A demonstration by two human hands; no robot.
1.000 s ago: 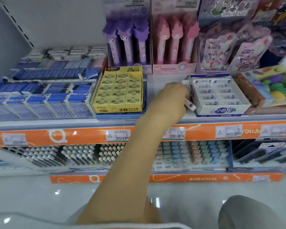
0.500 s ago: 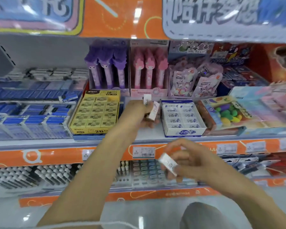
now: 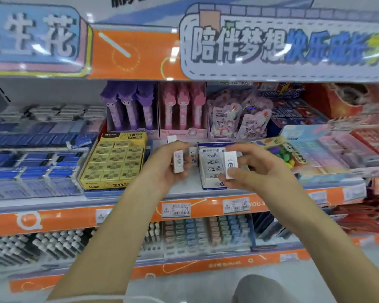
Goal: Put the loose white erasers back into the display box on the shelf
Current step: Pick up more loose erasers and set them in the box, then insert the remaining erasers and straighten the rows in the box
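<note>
The white-and-blue display box (image 3: 208,183) of white erasers stands on the shelf, partly hidden behind my right hand. My right hand (image 3: 256,171) grips one white eraser (image 3: 230,164) upright in front of the box. My left hand (image 3: 164,169) holds a white eraser (image 3: 178,164) just left of the box, with another eraser (image 3: 193,156) at its fingertips. One loose white eraser (image 3: 171,138) lies on the shelf behind my left hand.
A yellow 2B eraser box (image 3: 115,162) stands left of the display box. Blue eraser packs (image 3: 31,171) fill the far left. Purple and pink character pen boxes (image 3: 153,110) line the back. A colourful pack (image 3: 282,154) sits to the right. The orange shelf edge (image 3: 64,217) carries price tags.
My right hand has risen from below the shelf edge to the front of the display box with its eraser. My left hand shifted slightly toward the box. The view tilted upward.
</note>
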